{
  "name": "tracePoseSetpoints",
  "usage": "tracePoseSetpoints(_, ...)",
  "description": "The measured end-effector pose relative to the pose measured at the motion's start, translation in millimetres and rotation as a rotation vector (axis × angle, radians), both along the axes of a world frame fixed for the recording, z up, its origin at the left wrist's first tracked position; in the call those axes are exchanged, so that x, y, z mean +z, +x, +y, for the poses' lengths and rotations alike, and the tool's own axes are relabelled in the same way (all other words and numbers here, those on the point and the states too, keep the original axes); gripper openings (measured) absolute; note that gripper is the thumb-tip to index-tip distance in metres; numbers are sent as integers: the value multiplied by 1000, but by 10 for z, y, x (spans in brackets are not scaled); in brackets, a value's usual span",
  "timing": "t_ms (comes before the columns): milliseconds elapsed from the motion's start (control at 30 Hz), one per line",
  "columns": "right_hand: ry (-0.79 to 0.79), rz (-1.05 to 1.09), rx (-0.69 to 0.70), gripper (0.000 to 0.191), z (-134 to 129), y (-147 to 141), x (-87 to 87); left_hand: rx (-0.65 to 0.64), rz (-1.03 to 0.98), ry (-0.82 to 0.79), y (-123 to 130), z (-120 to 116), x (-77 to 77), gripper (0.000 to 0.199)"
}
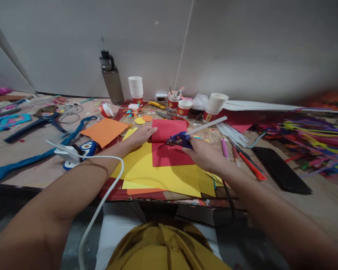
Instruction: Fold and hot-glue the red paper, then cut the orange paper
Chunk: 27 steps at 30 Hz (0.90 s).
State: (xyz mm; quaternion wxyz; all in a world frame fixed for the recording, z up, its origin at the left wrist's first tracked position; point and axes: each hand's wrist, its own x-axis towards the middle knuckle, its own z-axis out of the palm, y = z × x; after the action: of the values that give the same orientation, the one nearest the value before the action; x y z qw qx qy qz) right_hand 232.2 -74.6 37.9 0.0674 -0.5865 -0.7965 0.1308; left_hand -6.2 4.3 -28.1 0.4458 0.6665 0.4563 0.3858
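My right hand (197,152) is wrapped round a blue glue gun (183,140), a white glue stick (210,125) poking out of its back end, and the nozzle is right over the red paper (169,157)! That paper lies in front of me, a crease running across it, on top of big yellow sheets (163,180). Over on its left edge, here's my left hand (142,136), fingers stretched out to the paper; whether they pinch or only press, I can't tell.

Moving out now: 2 paper discs, 1 yellow (140,120) and 1 orange (147,118), sit just beyond my left hand, with an orange sheet (104,131) to the left. On the right, spare glue sticks (234,135), a purple pen (224,149), then a black phone (281,170) near a blurred heap of coloured stems (321,146). At the back, 2 tall stacks of paper cups, the left (135,88) and the right (215,107), and a dark bottle (112,85) leaning by the wall (146,41)
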Motion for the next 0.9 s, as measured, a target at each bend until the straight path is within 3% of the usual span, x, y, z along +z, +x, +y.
tracePoseSetpoints(100,19,51,43,21,49,-87,-53,-66,45,-28,-8,16,-9,47)
tracePoseSetpoints(400,48,98,88,30,115,-281,-163,3,101,35,17,-37,57,44)
tracePoseSetpoints(767,-14,49,124,25,-62,-174,-51,-60,-66,-71,43,-46,24,40)
tracePoseSetpoints(900,-9,46,108,27,-40,-211,-68,-46,-44,-63,33,-48,37,41)
